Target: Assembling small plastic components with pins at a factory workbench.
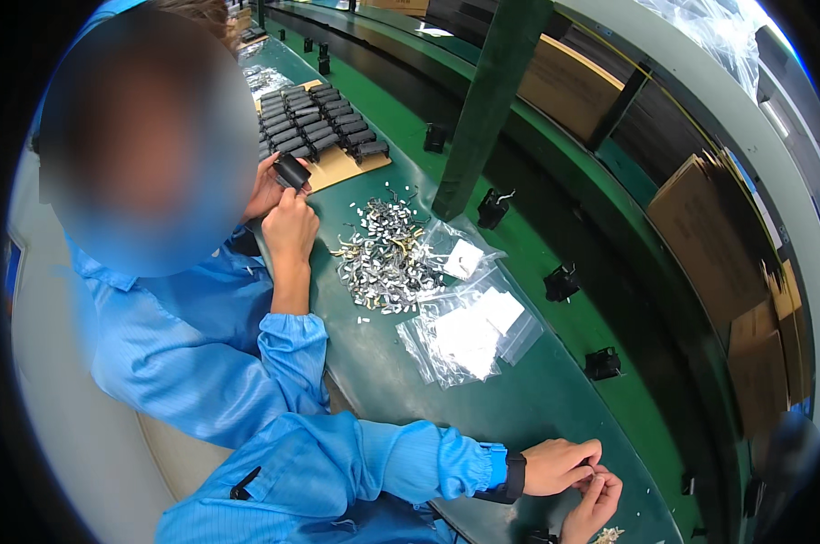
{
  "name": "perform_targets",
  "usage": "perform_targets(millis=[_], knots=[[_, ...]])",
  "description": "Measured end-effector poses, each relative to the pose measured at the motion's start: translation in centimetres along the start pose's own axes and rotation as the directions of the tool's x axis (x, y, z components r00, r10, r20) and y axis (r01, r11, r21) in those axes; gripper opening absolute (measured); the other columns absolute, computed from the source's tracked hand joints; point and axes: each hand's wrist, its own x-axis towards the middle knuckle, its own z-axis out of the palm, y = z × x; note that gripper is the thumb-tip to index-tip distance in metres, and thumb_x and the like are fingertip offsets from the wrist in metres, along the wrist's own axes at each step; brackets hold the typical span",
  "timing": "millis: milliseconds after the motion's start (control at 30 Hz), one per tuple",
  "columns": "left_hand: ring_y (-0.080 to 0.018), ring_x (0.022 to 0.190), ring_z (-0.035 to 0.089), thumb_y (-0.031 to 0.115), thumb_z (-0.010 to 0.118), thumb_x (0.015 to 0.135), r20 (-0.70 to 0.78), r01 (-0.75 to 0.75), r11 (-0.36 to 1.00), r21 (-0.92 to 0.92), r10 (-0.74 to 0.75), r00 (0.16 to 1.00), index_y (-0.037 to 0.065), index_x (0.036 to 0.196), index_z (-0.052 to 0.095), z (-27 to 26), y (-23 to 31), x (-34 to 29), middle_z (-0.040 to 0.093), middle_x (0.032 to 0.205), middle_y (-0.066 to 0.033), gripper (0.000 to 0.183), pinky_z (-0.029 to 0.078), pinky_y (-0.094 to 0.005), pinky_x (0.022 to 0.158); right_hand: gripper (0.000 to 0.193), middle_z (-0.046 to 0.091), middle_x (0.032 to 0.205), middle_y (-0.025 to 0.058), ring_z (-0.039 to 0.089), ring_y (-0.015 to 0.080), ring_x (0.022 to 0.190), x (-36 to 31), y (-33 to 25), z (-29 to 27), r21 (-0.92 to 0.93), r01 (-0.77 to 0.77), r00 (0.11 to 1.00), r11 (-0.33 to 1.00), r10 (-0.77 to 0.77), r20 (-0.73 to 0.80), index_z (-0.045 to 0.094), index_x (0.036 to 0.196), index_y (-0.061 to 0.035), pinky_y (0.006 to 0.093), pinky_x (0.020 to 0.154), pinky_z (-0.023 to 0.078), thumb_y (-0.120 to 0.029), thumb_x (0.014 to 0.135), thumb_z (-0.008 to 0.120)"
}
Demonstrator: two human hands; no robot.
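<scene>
Low on the right of the head view, my left hand (553,466), with a black band at the wrist, is closed in a pinch. My right hand (594,510) is just below it, its fingers curled up close to the left fingertips. Between the fingertips a small dark bit shows, too covered to name. A small heap of pale yellowish pieces (608,536) lies by my right hand. Part of a black object (539,537) shows at the lower edge, below my left hand.
On the green bench (365,363) lie clear plastic bags (473,331) with white sheets and a heap of small metallic and white parts (387,254). A co-worker (201,354) holds a black part (291,170) beside rows of black parts (310,118). A green post (492,109) stands beyond.
</scene>
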Motion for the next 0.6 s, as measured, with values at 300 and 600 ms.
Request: perform_targets(millis=[300, 600], knots=[[-0.0212, 0.075, 0.071, 0.011, 0.057, 0.101, -0.056, 0.045, 0.99, -0.135, -0.053, 0.997, 0.005, 0.113, 0.053, -0.3, -0.8, 0.7, 0.069, 0.083, -0.0105, 0.014, 0.056, -0.0368, 0.068, 0.014, 0.062, 0.091, 0.004, 0.053, 0.0076, 0.073, -1.5, -0.3, -5.0, -0.346, -0.061, 0.981, 0.936, -0.008, -0.194, 0.06, 0.105, 0.0006, 0.0219, 0.064, 0.044, -0.012, 0.108, 0.055], [-0.0101, 0.079, 0.062, 0.009, 0.051, 0.105, 0.232, 0.259, 0.924, -0.281, -0.196, 0.953, 0.007, 0.131, 0.05, -0.4, 0.8, 0.1, 0.063, 0.091, -0.004, 0.026, 0.053, -0.0278, 0.069, 0.014, 0.073, 0.083, 0.0168, 0.072, 0.0258, 0.074, -6.8, 3.1, -15.5, -0.71, -0.341, 0.92, 0.616, 0.064, -0.386, 0.074, 0.1, 0.0034, 0.0351, 0.067, 0.054, -0.006, 0.09, 0.073]])
